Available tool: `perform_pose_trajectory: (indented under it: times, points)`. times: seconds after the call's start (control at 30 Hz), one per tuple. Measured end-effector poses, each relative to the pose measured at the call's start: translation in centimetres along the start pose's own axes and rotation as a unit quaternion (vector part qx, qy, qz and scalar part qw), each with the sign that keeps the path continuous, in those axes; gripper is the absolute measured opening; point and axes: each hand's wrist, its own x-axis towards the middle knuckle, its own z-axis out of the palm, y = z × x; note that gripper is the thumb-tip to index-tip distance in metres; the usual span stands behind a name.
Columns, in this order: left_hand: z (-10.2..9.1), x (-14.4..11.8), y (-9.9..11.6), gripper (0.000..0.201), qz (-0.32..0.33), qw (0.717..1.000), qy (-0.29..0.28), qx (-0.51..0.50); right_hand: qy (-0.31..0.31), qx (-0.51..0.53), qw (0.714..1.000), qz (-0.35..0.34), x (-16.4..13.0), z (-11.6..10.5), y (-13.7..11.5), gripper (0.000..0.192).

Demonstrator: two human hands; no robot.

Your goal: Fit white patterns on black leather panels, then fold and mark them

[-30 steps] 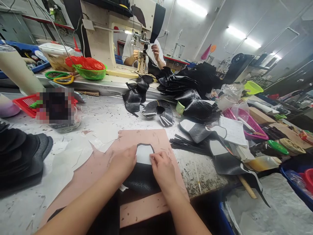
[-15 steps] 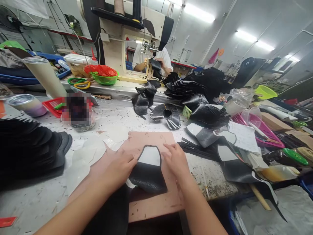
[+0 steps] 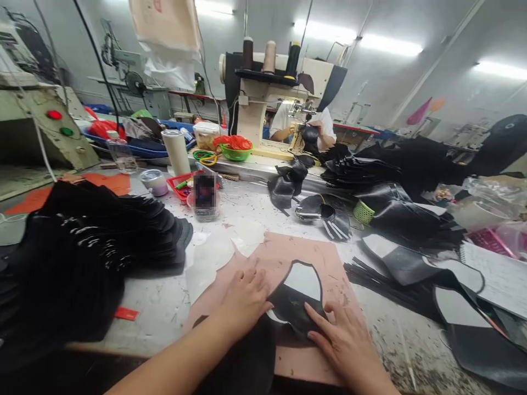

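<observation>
A black leather piece [image 3: 295, 299] with a white patch [image 3: 303, 278] at its far end lies on a pink board [image 3: 302, 248]. My right hand [image 3: 343, 334] is open over its near right side, with the index fingertip on the black surface. My left hand [image 3: 247, 299] lies palm down at its left edge, fingers slightly bent and thumb tip by the edge. Beneath my left forearm, a larger black sheet [image 3: 247, 356] reaches over the table's front edge; whether it joins the leather piece I cannot tell.
Stacked black pieces [image 3: 152, 230] stand at left. Black strips [image 3: 391, 291] and patched leather pieces [image 3: 465, 329] lie at right. Behind are a curled black piece [image 3: 323, 211], a tumbler [image 3: 176, 153] and a sewing machine [image 3: 253, 109], where another person works.
The view has swung left, so things sit farther right. My right hand has come from beside the white patch down onto the black part. My left hand now rests lower along the left edge.
</observation>
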Motion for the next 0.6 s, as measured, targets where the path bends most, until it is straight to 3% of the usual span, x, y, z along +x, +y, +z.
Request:
perform_pose_trajectory:
  times: [0.1,0.2,0.3,0.4,0.5,0.53,0.6]
  points:
    - [-0.6,-2.1,-1.8,0.017,-0.053,0.997,0.051,-0.007,-0.002,0.044,0.999,-0.025,0.0,0.2,-0.3,0.031]
    - [-1.4,-5.0,-4.8,0.017,-0.173,0.979,0.098,-0.031,-0.001,0.064,0.998,-0.007,0.0,0.7,-0.3,0.027]
    - [-1.9,-7.5,-7.3,0.016,-0.293,0.946,0.081,-0.11,0.012,0.038,0.999,0.036,0.7,0.5,0.0,0.023]
    - [-2.3,-8.6,-8.1,0.006,-0.364,0.894,0.073,-0.251,0.045,0.014,0.995,0.084,2.9,-0.9,-0.8,0.028]
    - [-2.6,-8.6,-8.2,0.006,-0.388,0.855,0.094,-0.33,0.084,0.041,0.991,0.091,6.6,-2.6,-4.1,0.025]
    - [-2.6,-8.6,-8.3,0.007,-0.396,0.845,0.105,-0.345,0.075,0.065,0.992,0.073,8.0,-3.0,-5.7,0.025]
    - [-2.8,-8.5,-8.8,0.009,-0.424,0.809,0.136,-0.384,-0.003,0.112,0.994,0.016,10.8,-3.5,-9.2,0.029]
